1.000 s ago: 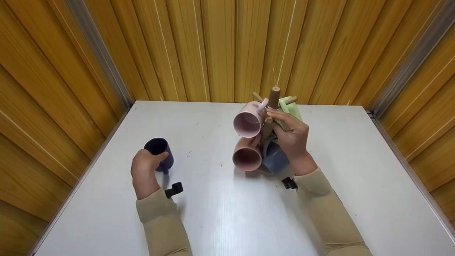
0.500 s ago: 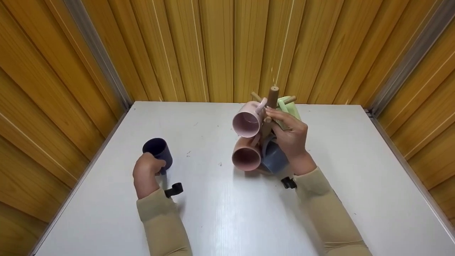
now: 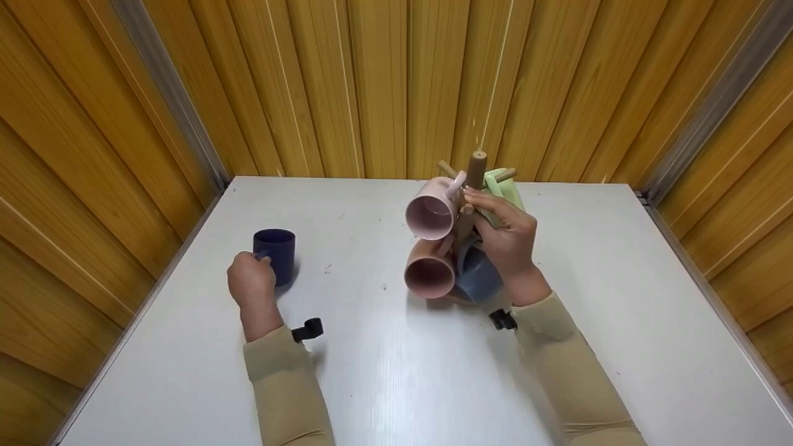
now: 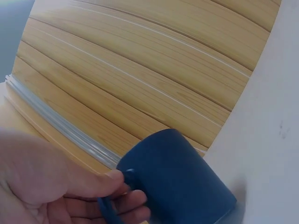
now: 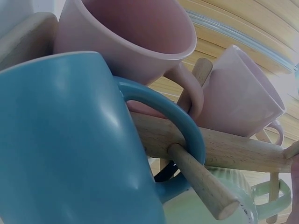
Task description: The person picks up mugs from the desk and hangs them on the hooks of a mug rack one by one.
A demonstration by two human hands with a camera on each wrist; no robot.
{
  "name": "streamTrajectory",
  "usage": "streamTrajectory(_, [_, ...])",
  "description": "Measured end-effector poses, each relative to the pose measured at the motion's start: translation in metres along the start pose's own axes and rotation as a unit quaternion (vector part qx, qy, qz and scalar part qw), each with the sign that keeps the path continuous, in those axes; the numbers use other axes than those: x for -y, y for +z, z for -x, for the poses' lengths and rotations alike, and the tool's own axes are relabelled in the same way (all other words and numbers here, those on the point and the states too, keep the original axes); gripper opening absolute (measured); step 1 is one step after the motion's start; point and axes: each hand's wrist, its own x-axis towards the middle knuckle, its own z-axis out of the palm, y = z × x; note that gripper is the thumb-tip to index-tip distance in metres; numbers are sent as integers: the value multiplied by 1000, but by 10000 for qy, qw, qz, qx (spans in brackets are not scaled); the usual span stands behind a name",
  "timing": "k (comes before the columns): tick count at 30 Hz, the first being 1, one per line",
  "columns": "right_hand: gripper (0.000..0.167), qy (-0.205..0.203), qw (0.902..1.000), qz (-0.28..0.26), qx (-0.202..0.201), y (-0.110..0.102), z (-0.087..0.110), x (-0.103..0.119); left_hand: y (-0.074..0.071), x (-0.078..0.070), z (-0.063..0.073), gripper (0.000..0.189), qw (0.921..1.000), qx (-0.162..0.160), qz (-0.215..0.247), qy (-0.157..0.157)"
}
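Observation:
My left hand (image 3: 251, 282) grips the handle of a dark blue mug (image 3: 282, 257), which is upright at the left of the table. In the left wrist view, thumb and fingers close round the handle of the mug (image 4: 180, 172). At right, my right hand (image 3: 511, 241) holds the post of a wooden mug tree (image 3: 477, 170). A pale pink mug (image 3: 429, 217), a salmon pink mug (image 3: 429, 277), a greyish blue mug (image 3: 478, 275) and a light green mug (image 3: 509, 191) hang from it. The right wrist view shows the blue mug's handle looped over a peg (image 5: 203, 182).
The white table (image 3: 372, 365) is bounded at the back and sides by wood-pattern panels (image 3: 384, 87). Metal strips (image 3: 179, 99) run up the corners. A few small dark specks (image 3: 328, 268) mark the tabletop between the dark blue mug and the mug tree.
My left hand has shifted from the dark blue mug's rim and side to its handle. That mug has turned, its handle now towards the hand. The right hand stays on the mug tree.

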Motion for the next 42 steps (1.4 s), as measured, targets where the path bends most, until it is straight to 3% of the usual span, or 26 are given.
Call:
streamTrajectory(3, [29, -3, 10000, -55, 7, 0, 1, -1, 1, -4, 0, 37, 9994, -206, 262, -53])
streamTrajectory(9, [30, -3, 10000, -46, -67, 1, 2, -2, -7, -17, 12, 36, 9992, -4, 285, 270])
streamTrajectory(15, [29, 198, 9998, -62, -50, 0, 4, -1, -16, -41, 35, 33, 9960, 148, 130, 873])
streamTrajectory(20, [36, 708, 9949, -709, 100, -4, 10, 10, -14, -60, 58, 31, 9883, 109, 36, 1518])
streamTrajectory(22, [35, 538, 9949, -852, -93, -6, 13, 19, -12, -67, 68, 31, 9851, 238, 52, 1701])
streamTrajectory(25, [26, -74, 9962, -788, -373, -5, 18, 35, -9, -76, 83, 30, 9785, 517, 105, 1993])
streamTrajectory(27, [28, -362, 9965, -752, -66, -5, 22, 46, -6, -82, 93, 28, 9720, 650, 120, 2257])
streamTrajectory(29, [37, -271, 9946, -723, 695, -5, 26, 56, -3, -87, 102, 24, 9620, 745, 132, 2622])
streamTrajectory(30, [44, -68, 9904, -672, 1208, -5, 27, 60, -2, -90, 107, 22, 9562, 806, 123, 2810])
streamTrajectory(32, [65, 483, 9714, -405, 2290, -6, 30, 67, 2, -94, 115, 18, 9419, 1030, 38, 3196])
streamTrajectory(35, [90, 1331, 9197, 109, 3693, -7, 34, 73, 8, -100, 124, 13, 9172, 1552, -74, 3669])
streamTrajectory(37, [95, 1611, 8879, 219, 4303, -8, 36, 73, 11, -103, 129, 12, 9000, 1901, -128, 3920])
streamTrajectory(38, [94, 1672, 8778, 199, 4485, -9, 36, 72, 12, -104, 132, 11, 8928, 2044, -122, 4013])
streamTrajectory(40, [89, 1717, 8676, 112, 4665, -12, 36, 70, 14, -105, 136, 10, 8789, 2210, -50, 4228])
streamTrajectory(42, [85, 1604, 8725, 5, 4616, -16, 33, 69, 16, -107, 140, 10, 8691, 2270, 195, 4390])
